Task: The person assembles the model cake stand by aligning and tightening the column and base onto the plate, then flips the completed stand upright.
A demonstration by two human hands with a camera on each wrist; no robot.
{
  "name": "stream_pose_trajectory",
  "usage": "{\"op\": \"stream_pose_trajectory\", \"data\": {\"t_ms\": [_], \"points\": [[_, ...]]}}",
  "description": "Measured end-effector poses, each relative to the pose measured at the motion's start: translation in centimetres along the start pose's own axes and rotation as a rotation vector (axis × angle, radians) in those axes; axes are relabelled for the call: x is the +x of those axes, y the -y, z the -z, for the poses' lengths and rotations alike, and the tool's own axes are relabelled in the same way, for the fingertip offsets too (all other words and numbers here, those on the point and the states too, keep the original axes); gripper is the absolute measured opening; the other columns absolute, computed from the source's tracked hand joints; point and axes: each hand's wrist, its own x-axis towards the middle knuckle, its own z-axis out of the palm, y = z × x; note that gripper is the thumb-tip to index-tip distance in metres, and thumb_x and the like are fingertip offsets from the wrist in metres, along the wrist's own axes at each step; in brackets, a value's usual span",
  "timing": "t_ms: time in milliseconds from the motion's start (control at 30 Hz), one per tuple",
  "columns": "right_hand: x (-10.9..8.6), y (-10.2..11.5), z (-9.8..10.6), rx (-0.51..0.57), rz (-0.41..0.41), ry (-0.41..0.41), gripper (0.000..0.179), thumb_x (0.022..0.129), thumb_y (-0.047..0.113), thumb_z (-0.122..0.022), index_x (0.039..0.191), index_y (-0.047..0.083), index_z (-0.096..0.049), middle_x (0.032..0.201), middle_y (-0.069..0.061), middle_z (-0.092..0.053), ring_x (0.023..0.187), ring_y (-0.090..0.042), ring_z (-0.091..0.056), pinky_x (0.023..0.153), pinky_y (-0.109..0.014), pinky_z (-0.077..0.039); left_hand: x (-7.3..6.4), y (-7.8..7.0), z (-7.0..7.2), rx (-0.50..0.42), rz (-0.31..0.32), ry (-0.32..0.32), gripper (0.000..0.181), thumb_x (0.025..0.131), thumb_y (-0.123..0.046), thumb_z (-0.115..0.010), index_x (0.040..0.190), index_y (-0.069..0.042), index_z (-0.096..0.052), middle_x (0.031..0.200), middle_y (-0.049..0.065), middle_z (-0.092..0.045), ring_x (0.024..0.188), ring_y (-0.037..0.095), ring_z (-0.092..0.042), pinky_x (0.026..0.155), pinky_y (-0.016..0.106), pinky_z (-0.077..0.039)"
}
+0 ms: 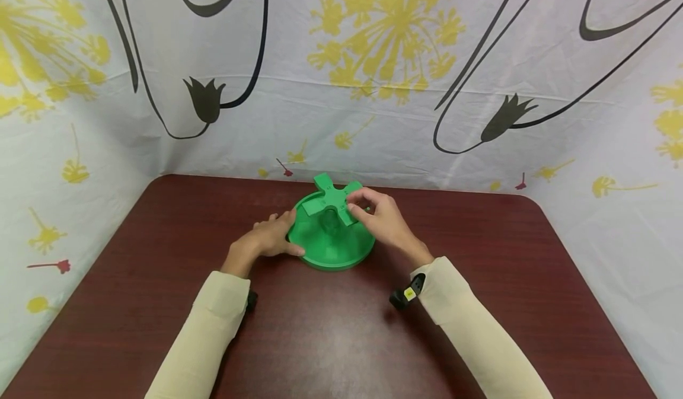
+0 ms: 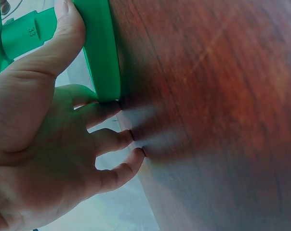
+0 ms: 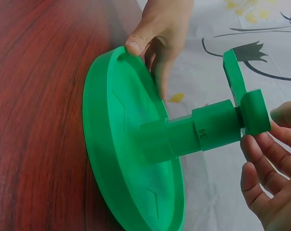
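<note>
A green round base [image 1: 333, 257] with a raised rim lies on the table, and a stepped post [image 3: 215, 126] stands up from its middle, marked 34. On top of the post is a green four-armed cross piece [image 1: 334, 198]. My left hand [image 1: 271, 236] holds the base at its left side, thumb on the rim and fingers around the outer edge. In the left wrist view the fingertips of that hand touch the tabletop. With thumb and fingertips, my right hand [image 1: 382, 214] pinches an arm of the cross piece on the right.
The dark red-brown table [image 1: 331, 328] has rounded far corners. A white cloth [image 1: 341, 132] with yellow and grey flower prints hangs behind it and along both sides. Both wrists, in cream sleeves, wear a black strap device [image 1: 409, 292].
</note>
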Motion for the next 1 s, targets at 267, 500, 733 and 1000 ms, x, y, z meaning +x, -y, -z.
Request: {"op": "stream_pose_trajectory", "data": {"t_ms": [267,500,733,1000], "points": [[0.36,0.03,0.17,0.016,0.002,-0.122,0.013,0.095,0.011,-0.065,0.106,0.006,-0.073,0.100,-0.008,-0.072,0.083,-0.019,-0.064,0.073,-0.036,-0.052,0.07,-0.04,0.06,0.009,0.003,0.002,0.103,0.091,-0.045,-0.070,0.160,-0.007,-0.003,0.165,0.020,-0.009,0.151,0.046,-0.004,0.117,0.068,-0.009],[0.64,-0.25,0.38,-0.029,-0.143,-0.089,0.038,0.098,0.018,-0.063,0.135,0.009,-0.057,0.132,-0.014,-0.060,0.113,-0.029,-0.061,0.091,-0.043,-0.052,-0.11,-0.05,0.09,0.010,-0.005,0.004,0.102,0.092,-0.045,-0.070,0.160,-0.007,-0.004,0.165,0.020,-0.010,0.150,0.046,-0.004,0.116,0.069,-0.009],[0.67,-0.64,0.32,-0.017,-0.146,-0.048,0.040,0.098,0.019,-0.063,0.136,0.009,-0.056,0.137,-0.011,-0.057,0.126,-0.028,-0.054,0.104,-0.049,-0.046,-0.08,-0.08,0.05,0.000,-0.009,0.002,0.102,0.092,-0.044,-0.070,0.160,-0.007,-0.004,0.165,0.020,-0.010,0.150,0.047,-0.004,0.115,0.070,-0.008],[0.58,-0.78,0.48,-0.032,-0.109,-0.076,0.029,0.098,0.017,-0.063,0.125,0.007,-0.063,0.128,-0.011,-0.063,0.123,-0.028,-0.057,0.102,-0.047,-0.047,-0.03,-0.10,0.02,0.001,-0.003,-0.008,0.104,0.091,-0.044,-0.071,0.160,-0.007,-0.003,0.165,0.019,-0.010,0.150,0.046,-0.005,0.116,0.069,-0.009]]}}
